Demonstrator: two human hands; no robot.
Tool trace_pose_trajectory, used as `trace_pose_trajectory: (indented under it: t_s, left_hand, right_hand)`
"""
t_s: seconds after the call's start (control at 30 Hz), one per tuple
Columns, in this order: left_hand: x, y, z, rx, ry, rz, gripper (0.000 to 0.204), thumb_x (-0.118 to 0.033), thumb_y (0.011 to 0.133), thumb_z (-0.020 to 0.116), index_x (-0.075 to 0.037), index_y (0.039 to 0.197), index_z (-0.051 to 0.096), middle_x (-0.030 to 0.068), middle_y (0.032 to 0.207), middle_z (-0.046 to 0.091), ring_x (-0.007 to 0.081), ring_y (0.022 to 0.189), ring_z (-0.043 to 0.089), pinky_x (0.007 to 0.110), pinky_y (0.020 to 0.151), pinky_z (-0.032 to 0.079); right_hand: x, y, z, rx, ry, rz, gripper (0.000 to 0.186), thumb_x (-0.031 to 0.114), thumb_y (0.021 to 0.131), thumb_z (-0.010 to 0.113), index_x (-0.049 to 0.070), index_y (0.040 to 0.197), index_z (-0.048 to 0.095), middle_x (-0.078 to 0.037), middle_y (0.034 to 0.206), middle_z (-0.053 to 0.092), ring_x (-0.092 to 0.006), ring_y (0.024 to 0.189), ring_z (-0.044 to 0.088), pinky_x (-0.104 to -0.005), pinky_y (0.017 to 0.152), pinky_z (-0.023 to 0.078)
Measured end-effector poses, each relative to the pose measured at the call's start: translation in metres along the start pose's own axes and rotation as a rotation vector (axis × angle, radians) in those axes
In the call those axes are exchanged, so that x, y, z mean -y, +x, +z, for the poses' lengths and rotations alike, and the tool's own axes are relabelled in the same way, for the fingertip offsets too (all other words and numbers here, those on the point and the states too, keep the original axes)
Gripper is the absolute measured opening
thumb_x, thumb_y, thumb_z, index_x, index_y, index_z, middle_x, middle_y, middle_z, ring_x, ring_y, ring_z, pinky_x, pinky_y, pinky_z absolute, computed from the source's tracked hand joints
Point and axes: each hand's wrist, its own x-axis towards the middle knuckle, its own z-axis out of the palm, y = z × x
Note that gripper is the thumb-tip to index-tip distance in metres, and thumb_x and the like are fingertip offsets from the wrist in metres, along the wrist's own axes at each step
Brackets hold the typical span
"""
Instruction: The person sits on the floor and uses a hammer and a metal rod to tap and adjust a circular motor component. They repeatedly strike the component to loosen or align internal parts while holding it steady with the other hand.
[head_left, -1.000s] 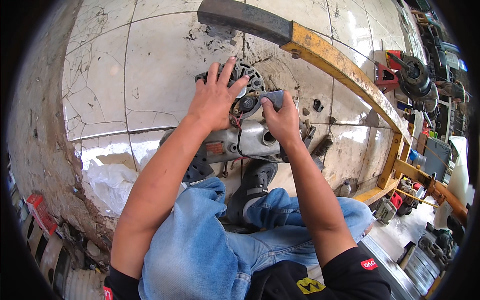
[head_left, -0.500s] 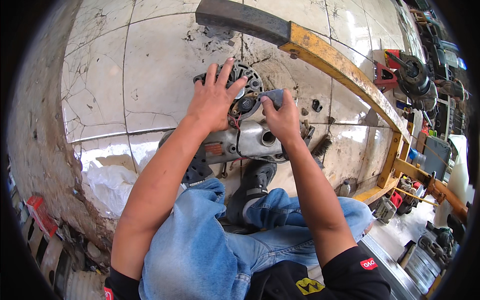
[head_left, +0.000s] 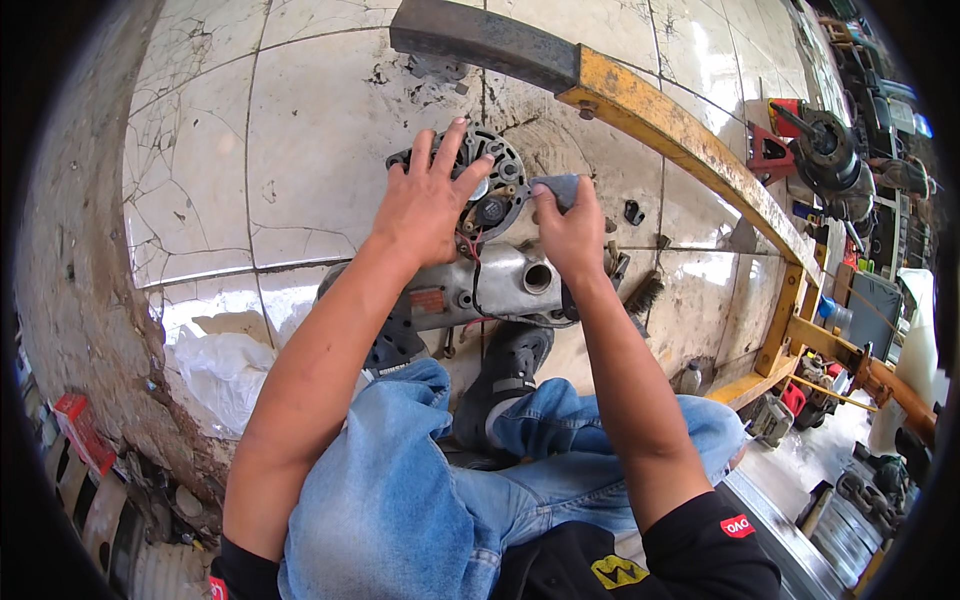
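A round, slotted metal alternator (head_left: 511,170) with a dark inside lies on the tiled floor ahead of me. My left hand (head_left: 422,205) rests over its left part, fingers spread, hiding much of it. At its right edge, my right hand (head_left: 570,225) pinches a folded grey piece of sandpaper (head_left: 562,189) between thumb and fingers. The sandpaper's tip is close to the alternator's rim; whether they touch I cannot tell. Nearer to me lies a silver cast metal cover (head_left: 500,285) with a round hole, and a thin black wire (head_left: 477,285) runs over it.
A yellow and black steel beam (head_left: 660,125) arches across the far right. Beside my right hand lie a small black part (head_left: 634,212) and a dark brush (head_left: 645,291). A clear plastic bag (head_left: 222,370) sits at the left. My shoe (head_left: 510,365) stands just below the cover.
My right hand has shifted slightly right with the sandpaper, away from the alternator's middle. The left hand stays in place on the alternator.
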Motion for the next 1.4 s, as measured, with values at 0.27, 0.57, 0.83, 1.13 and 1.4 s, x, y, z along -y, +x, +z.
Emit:
trace_pose_trajectory:
  t_s: [0.27, 0.57, 0.83, 1.13, 1.4]
  left_hand:
    - [0.000, 0.001, 0.003, -0.025, -0.002, 0.007, 0.105, -0.011, 0.056, 0.088, -0.026, 0.148, 0.041, 0.0141, 0.165, 0.016, 0.0425, 0.146, 0.025, 0.055, 0.101, 0.047]
    - [0.001, 0.000, 0.005, -0.034, 0.025, 0.002, 0.101, -0.015, 0.060, 0.089, -0.029, 0.148, 0.042, 0.0129, 0.166, 0.015, 0.0403, 0.147, 0.024, 0.052, 0.099, 0.048]
    - [0.000, 0.000, 0.002, -0.016, -0.005, -0.003, 0.109, -0.013, 0.053, 0.090, -0.026, 0.149, 0.040, 0.0141, 0.165, 0.016, 0.0428, 0.146, 0.025, 0.055, 0.104, 0.045]
    - [0.000, 0.001, 0.005, -0.033, -0.005, 0.005, 0.109, -0.011, 0.052, 0.088, -0.026, 0.149, 0.040, 0.0145, 0.165, 0.017, 0.0432, 0.146, 0.024, 0.056, 0.103, 0.046]
    - [0.001, -0.001, 0.007, -0.044, 0.030, -0.003, 0.100, -0.014, 0.061, 0.087, -0.029, 0.148, 0.041, 0.0130, 0.166, 0.015, 0.0408, 0.146, 0.024, 0.052, 0.100, 0.048]
  right_hand:
    - [-0.002, -0.002, 0.003, -0.010, -0.019, 0.004, 0.028, 0.022, 0.091, 0.072, -0.001, 0.098, 0.057, -0.023, 0.088, 0.072, -0.0416, 0.083, 0.071, -0.0451, 0.075, 0.054]
    - [0.007, -0.004, 0.003, 0.062, -0.067, 0.016, 0.029, 0.023, 0.091, 0.071, -0.002, 0.101, 0.059, -0.024, 0.089, 0.072, -0.0414, 0.086, 0.071, -0.0441, 0.077, 0.054]
    - [0.004, -0.003, 0.004, 0.062, -0.068, 0.013, 0.030, 0.023, 0.091, 0.071, -0.002, 0.101, 0.057, -0.025, 0.088, 0.071, -0.0440, 0.086, 0.070, -0.0460, 0.076, 0.053]
    - [0.003, -0.005, 0.005, -0.017, -0.046, 0.011, 0.034, 0.025, 0.091, 0.072, -0.002, 0.098, 0.052, -0.026, 0.084, 0.069, -0.0471, 0.081, 0.067, -0.0481, 0.073, 0.052]
    - [0.013, -0.010, 0.009, 0.041, -0.096, 0.053, 0.030, 0.021, 0.092, 0.070, -0.001, 0.097, 0.051, -0.026, 0.082, 0.069, -0.0462, 0.080, 0.068, -0.0480, 0.071, 0.052]
